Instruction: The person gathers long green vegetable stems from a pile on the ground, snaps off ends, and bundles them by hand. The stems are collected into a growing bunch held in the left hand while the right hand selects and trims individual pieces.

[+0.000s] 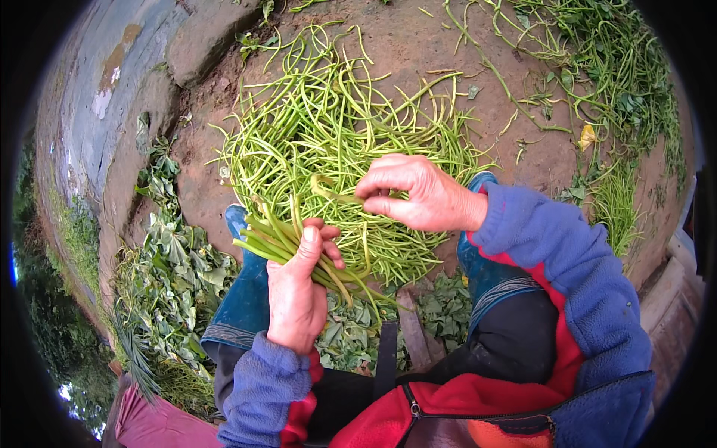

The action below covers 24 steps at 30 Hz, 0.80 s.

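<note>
My left hand (299, 291) is closed around a bundle of green stalks (271, 238), with the thumb laid across it. The cut ends stick out to the upper left, and thinner ends hang down to the right. Between the thumb and fingers of my right hand (420, 193) is a single pale green stalk (327, 192) with a curled end. It is apart from the bundle, to its upper right. Beneath and beyond both hands, a large loose pile of leafless green stalks (313, 123) lies on the bare earth.
Blue rubber boots (476, 257) flank the pile. Stripped leaves (173, 280) are heaped at the left, and more leaves (353, 336) lie between my legs. Leafy vines (610, 73) are piled at the upper right. Flat stones (207, 39) border a wet grey surface (106, 73) at the upper left.
</note>
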Tool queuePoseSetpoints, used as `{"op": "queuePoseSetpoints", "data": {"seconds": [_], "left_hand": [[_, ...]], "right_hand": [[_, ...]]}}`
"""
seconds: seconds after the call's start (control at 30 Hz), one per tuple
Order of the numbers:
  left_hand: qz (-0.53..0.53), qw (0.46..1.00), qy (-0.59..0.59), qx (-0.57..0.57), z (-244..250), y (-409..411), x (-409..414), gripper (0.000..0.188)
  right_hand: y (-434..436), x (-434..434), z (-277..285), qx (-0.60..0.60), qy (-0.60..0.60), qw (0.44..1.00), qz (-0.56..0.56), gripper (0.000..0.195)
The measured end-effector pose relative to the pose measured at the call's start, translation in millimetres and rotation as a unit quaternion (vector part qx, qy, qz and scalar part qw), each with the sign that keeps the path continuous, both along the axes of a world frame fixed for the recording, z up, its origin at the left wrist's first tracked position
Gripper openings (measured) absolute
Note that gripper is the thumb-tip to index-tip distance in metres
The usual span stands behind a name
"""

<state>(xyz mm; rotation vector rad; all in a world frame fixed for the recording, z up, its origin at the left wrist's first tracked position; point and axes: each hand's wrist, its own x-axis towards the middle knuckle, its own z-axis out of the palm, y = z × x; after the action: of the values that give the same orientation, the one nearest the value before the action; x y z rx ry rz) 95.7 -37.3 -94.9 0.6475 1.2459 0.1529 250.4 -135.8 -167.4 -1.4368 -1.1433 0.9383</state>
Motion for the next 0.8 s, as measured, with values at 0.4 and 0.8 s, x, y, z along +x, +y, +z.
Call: {"op": "queuePoseSetpoints", "data": {"seconds": [0.4, 0.8], "left_hand": [[-0.026, 0.999, -0.032, -0.016, -1, 2, -5, 0.017], [-0.037, 0.999, -0.02, 0.029, 3, 6, -2, 0.015]], "right_hand": [[3, -27, 14, 0.01, 0.07, 0.995, 0.07, 0.012], [-13, -40, -4, -0.107, 0.229, 0.953, 0.167, 0.015]]}}
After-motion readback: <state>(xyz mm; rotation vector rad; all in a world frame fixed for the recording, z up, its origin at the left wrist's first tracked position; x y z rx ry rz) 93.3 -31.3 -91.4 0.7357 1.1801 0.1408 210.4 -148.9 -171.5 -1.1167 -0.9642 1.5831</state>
